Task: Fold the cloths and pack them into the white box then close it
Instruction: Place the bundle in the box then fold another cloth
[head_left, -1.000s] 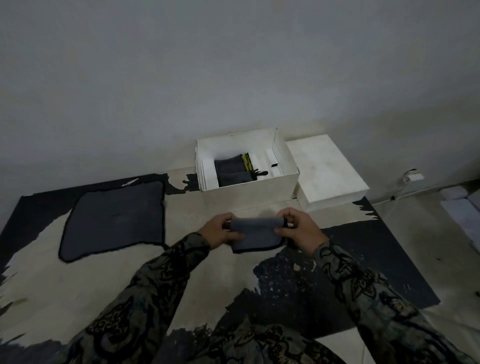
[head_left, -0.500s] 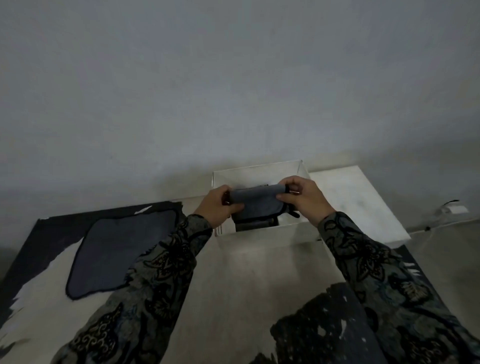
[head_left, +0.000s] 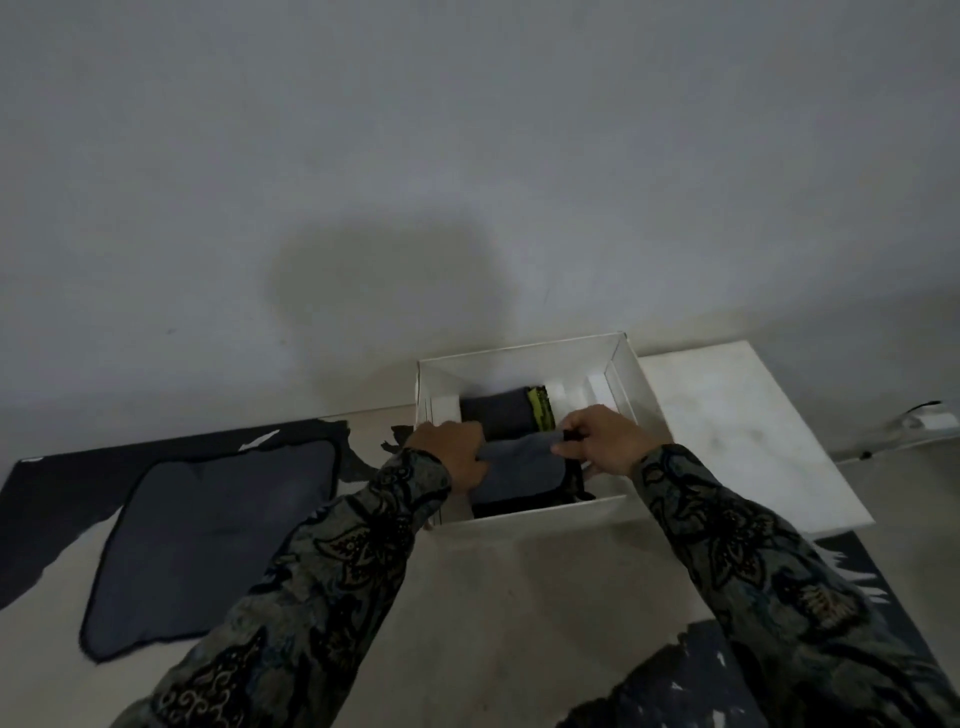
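Two hands (head_left: 457, 452) (head_left: 605, 441), one white box (head_left: 530, 517), one lid (head_left: 737, 436), several cloths (head_left: 208, 540).

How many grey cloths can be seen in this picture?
3: one flat unfolded grey cloth on the floor mat; one folded inside the white box; one folded in both hands. Others may be hidden underneath.

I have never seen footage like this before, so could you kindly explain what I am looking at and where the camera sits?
The camera is worn on a person's head and looks forward and down, so the two patterned sleeves are that person's own arms. There is no machine here, only bare hands. The left hand and right hand together hold a folded grey cloth inside an open white box. Other folded cloths, one with a yellow-green edge, lie in the box behind it. The box's lid rests beside it on the right. One flat cloth lies unfolded on the patterned mat at the left.
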